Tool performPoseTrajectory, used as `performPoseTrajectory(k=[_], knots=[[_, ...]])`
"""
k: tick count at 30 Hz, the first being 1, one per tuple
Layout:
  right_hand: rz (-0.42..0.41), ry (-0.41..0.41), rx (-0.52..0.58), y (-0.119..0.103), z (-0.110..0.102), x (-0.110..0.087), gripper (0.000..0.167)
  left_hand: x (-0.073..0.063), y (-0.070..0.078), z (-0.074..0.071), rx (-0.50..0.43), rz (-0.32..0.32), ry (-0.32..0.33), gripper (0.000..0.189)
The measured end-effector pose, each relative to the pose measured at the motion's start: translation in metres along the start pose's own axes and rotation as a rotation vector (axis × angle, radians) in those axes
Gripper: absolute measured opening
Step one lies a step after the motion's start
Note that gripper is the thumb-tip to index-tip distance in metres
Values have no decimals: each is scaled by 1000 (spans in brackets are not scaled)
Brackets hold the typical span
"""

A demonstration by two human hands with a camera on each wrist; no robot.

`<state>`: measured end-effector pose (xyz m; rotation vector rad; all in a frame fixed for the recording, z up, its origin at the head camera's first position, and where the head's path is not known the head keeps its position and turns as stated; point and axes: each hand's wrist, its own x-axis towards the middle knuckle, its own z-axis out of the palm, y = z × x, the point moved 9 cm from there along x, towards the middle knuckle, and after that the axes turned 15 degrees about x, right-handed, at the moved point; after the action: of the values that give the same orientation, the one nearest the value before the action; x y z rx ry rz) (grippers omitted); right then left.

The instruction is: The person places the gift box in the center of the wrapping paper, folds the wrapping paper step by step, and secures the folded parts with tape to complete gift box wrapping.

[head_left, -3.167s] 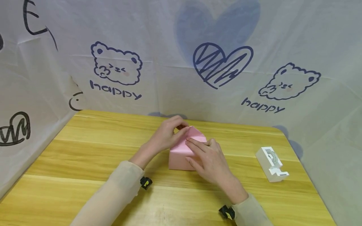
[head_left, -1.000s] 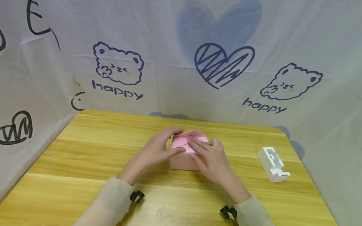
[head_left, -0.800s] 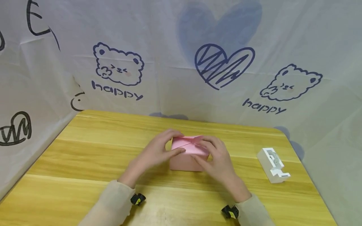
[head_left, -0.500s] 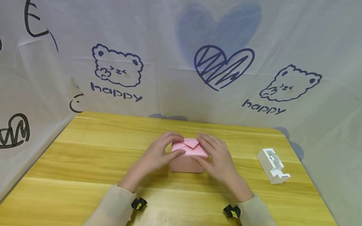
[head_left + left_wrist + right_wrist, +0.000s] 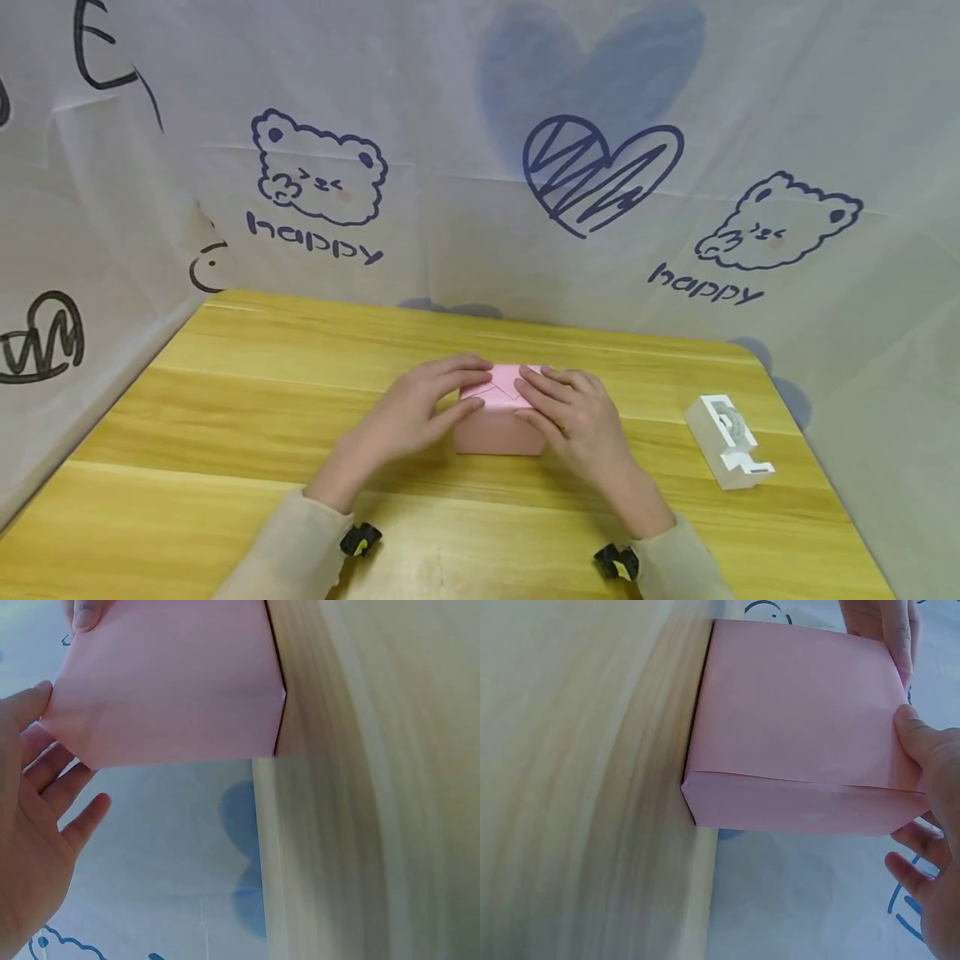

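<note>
A box in pink paper (image 5: 498, 431) stands on the table, a pointed paper flap (image 5: 502, 382) lying folded over its top. My left hand (image 5: 420, 408) touches the left part of the top, thumb at the front edge. Opposite it, my right hand (image 5: 581, 417) presses the flap with extended fingers, its thumb on the front edge too. In the left wrist view the left hand (image 5: 37, 817) has its fingers fairly straight along the box's (image 5: 172, 682) upper edge. The right wrist view shows a lapped paper seam along the box's (image 5: 795, 712) right side.
A white tape dispenser (image 5: 723, 442) with a roll in it stands at the right of the wooden table (image 5: 300, 375). Behind the table hangs a white cloth (image 5: 435, 192) printed with bears and hearts. Small black devices (image 5: 362, 540) sit at both wrists.
The raised flap has been folded down onto the box's top. My left hand has drawn back from the flap to the box's left side; my right fingers moved slightly right, onto the flap.
</note>
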<state>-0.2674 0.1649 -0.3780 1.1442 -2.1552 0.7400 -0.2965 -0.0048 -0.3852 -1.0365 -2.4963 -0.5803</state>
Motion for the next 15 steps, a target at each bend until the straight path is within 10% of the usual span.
performPoseTrajectory(k=[6, 15], knots=[[-55, 18, -18, -7, -1, 0, 51, -3, 17, -3, 81, 140, 27, 33], [44, -4, 36, -5, 0, 0, 46, -3, 20, 7, 186, 124, -47, 38]])
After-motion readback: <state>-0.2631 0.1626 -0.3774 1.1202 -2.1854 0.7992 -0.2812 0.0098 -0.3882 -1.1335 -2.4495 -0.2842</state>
